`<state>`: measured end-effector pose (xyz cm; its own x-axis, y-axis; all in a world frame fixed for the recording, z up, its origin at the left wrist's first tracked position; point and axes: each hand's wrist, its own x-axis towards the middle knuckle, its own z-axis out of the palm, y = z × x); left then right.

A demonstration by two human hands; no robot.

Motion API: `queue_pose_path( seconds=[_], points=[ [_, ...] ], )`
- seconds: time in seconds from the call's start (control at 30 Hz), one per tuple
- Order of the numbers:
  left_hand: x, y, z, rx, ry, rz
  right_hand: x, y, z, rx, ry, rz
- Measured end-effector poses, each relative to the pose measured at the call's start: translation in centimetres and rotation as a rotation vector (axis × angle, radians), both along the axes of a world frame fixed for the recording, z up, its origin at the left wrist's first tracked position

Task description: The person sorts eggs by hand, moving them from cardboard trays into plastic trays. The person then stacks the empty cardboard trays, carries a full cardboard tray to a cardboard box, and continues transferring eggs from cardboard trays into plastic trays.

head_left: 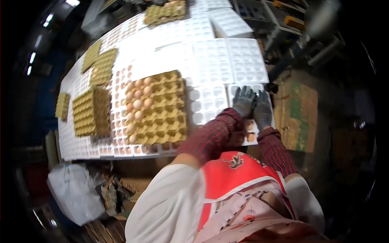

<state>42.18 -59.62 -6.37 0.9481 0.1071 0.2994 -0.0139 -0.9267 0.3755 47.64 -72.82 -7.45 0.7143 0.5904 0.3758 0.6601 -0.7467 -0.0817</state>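
My left hand, in a grey work glove with a red-and-black checked oversleeve, lies with its fingers stretched out over a white tray with rounded pockets at the table's right end. Close beside it, my right hand wears a matching glove, its fingers reaching forward over the tray's right side. No object shows in either hand, though the palms are hidden. Brown eggs sit in the tray's near pockets, below the hands. To the left, a yellowish pulp egg tray holds several brown eggs on its left side.
More white pocketed trays cover the table. Stacked pulp trays stand at left, and another pulp tray with eggs is at the far end. Cardboard lies right of the table; a white bag sits at lower left.
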Motion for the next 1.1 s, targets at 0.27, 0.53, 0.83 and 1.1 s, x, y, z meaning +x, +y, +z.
queue_pose_path(
  seconds=[0.27, 0.53, 0.83, 1.1],
  points=[
    [-21.1, 11.4, 21.2, -0.317, -0.239, 0.274, -5.1, 8.1, 7.7, 0.744, 0.544, 0.184],
    [-43.1, 24.5, 20.9, 0.005, 0.364, 0.51, -20.6, 31.3, 18.8, 0.087, 0.488, 0.902],
    [-47.2, 31.3, 18.2, -1.101, -0.1, 0.559, -22.8, 33.6, 18.6, 0.294, 0.932, 0.854],
    [-43.1, 32.5, 19.8, -0.249, 0.165, 0.255, -24.5, 33.7, 20.5, 0.331, 1.28, 0.709]
  ],
)
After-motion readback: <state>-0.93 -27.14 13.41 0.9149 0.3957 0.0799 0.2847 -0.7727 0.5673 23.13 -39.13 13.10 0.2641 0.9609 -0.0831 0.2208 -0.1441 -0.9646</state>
